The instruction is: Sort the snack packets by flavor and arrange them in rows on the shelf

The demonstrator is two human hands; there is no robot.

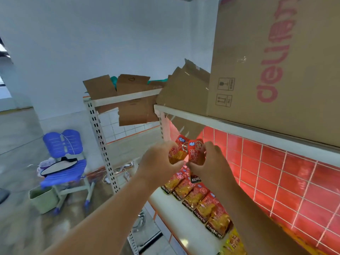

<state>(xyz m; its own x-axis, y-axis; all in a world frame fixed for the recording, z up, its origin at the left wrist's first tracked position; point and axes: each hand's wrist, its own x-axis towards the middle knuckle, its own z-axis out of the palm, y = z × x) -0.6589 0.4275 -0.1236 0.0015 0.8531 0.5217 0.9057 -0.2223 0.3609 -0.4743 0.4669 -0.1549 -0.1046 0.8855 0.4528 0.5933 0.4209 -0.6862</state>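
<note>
Clutter at the far left, a blue chair and a green bin on the floor, has no part in this job. Right of the perforated upright, my left grip is curled round 1 red packet, pinching its lower half so the printed front faces me. Touching it on the right is a 2nd red packet, pinched the same way by my right grip.

I hold the 2 upright and side by side above the far end of the shelf, I judge so that I can check 1 front against the other. Both look the same red flavor, so both should join the line below. That row of red packets lies edge to edge along the shelf, just in front of the red tiled back, running from far to near. At the near right end the yellow packets begin, which keeps each flavor to its own stretch.

Above, a large cardboard box sits on the upper shelf, so my hands work underneath that edge.
</note>
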